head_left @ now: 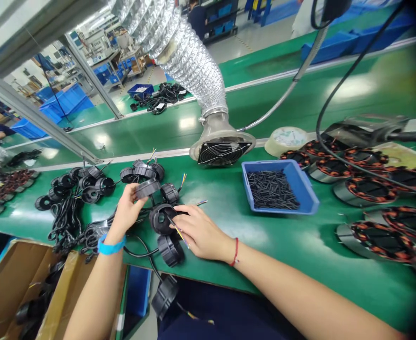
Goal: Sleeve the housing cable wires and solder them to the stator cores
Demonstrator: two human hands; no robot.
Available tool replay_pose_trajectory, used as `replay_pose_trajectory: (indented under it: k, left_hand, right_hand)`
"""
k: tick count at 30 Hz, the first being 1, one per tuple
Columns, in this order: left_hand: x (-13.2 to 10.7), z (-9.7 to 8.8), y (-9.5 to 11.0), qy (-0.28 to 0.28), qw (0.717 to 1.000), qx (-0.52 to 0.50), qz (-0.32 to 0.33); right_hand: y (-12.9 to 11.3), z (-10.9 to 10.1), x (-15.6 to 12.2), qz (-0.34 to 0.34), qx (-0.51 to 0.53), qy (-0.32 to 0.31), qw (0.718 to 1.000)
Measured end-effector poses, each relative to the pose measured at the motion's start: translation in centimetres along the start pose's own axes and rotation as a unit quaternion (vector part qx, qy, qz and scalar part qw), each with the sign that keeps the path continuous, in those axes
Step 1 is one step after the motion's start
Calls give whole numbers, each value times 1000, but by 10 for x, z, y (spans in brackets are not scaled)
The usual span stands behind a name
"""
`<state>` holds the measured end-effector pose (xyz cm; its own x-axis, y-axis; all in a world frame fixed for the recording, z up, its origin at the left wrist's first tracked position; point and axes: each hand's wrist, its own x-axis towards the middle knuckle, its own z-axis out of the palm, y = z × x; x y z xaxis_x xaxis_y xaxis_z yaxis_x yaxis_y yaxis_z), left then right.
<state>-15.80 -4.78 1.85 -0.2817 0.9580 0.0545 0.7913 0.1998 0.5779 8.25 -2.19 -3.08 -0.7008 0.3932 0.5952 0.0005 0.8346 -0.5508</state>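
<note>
My left hand (131, 205), a blue band at its wrist, pinches a ribbed black plastic cap (148, 188) between thumb and fingers. Just to its right, my right hand (199, 231) has its fingers closed on a black cable end (174, 224) with thin coloured wires coming out of it. That cable end lies over another round black cap (161, 219). Close by are a black cap (170, 193) with loose wires and one more (170, 250) nearer me. A further cap (165, 296) hangs over the table's front edge on its cable.
A blue bin (309, 198) of short black tubes stands right of my hands. Copper-wound stators (367, 191) crowd the right side. A fume-extraction duct (211, 89) with a fan hangs ahead. Cabled caps (68, 208) are piled left, above an open cardboard box (61, 293).
</note>
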Motion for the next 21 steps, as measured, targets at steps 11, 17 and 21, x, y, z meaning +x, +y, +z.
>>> replay_pose_trajectory:
  k: [11,17,21]
  left_hand:
    - [-14,-1,18,-153,895,-411,77]
    - [-9,27,72,-145,921,-274,238]
    - [2,25,86,40,926,-167,335]
  right_hand:
    - [2,5,-3,19,30,131,991]
    - [7,-7,-1,85,4,156,984]
    - [5,-11,-5,114,-20,126,985]
